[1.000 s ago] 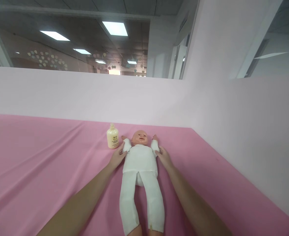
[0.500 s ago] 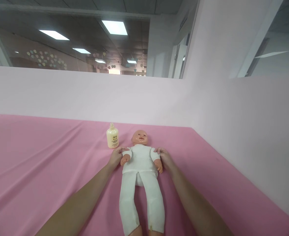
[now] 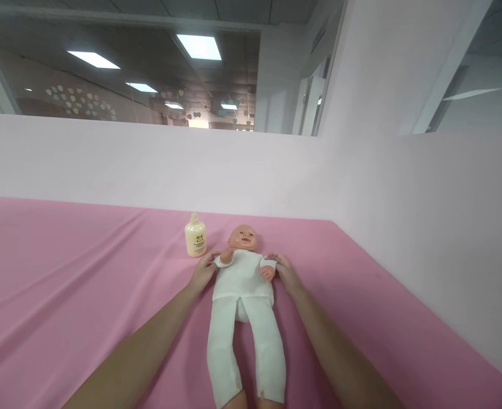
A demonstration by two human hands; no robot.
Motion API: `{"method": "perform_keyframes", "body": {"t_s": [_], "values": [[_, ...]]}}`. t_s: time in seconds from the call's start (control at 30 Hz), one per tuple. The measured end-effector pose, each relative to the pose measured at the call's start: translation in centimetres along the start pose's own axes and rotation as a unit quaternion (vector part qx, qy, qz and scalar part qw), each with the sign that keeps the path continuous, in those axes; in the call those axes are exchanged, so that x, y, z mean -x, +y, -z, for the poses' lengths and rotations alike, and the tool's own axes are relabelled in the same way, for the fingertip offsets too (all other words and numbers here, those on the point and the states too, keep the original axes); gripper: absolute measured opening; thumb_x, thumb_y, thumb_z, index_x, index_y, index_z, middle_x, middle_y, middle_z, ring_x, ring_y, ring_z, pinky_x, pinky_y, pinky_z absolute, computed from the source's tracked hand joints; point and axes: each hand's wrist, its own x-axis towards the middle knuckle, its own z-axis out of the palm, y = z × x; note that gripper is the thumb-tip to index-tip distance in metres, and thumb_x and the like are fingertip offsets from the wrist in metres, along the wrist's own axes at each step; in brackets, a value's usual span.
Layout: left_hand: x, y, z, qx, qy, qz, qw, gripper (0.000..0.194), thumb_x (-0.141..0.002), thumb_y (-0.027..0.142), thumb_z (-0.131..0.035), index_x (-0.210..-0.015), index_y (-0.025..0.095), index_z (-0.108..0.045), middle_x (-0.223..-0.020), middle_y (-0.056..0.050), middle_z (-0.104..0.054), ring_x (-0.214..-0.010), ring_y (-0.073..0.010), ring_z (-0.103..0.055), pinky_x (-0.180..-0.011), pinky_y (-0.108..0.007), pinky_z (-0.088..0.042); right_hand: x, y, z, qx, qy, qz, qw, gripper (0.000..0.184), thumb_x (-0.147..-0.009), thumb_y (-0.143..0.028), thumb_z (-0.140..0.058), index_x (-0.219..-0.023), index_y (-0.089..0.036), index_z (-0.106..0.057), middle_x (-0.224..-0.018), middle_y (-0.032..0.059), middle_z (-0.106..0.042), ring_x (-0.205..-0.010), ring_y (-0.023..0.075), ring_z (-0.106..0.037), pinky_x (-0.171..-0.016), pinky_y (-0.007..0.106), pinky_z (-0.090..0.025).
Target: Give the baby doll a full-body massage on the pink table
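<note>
Creased pink sheet: doll on its back, yellowish bottle upright near head.

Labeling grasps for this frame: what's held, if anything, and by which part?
The doll, by its two arms: left hand on one white sleeve, right hand on the other. Exact finger placement is too small to tell.

2 white walls meet in a corner, the far window showing bright ceiling lights beyond.

Can't see feet on the baby doll, cut off at the bottom. Can't read the tiny words on the yellow bottle. Can't see every fingertip on the left hand or right hand.
</note>
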Motion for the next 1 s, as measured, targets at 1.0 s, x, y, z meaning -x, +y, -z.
{"method": "perform_keyframes", "body": {"t_s": [1.0], "values": [[0.1,-0.2,0.2,-0.131,0.022,0.008,0.991,0.058,-0.084,0.040,-0.061,-0.138,0.020,-0.053,-0.140,-0.010,-0.057,-0.127,-0.0292,-0.053,-0.106,-0.042,-0.040,0.3,0.5,-0.1,0.277,0.103,0.031,0.955,0.048,-0.081,-0.041,-0.053,-0.125,-0.022,-0.058,-0.129,0.0083,-0.061,-0.117,0.0270,-0.058,-0.104,0.044,-0.043]]}}
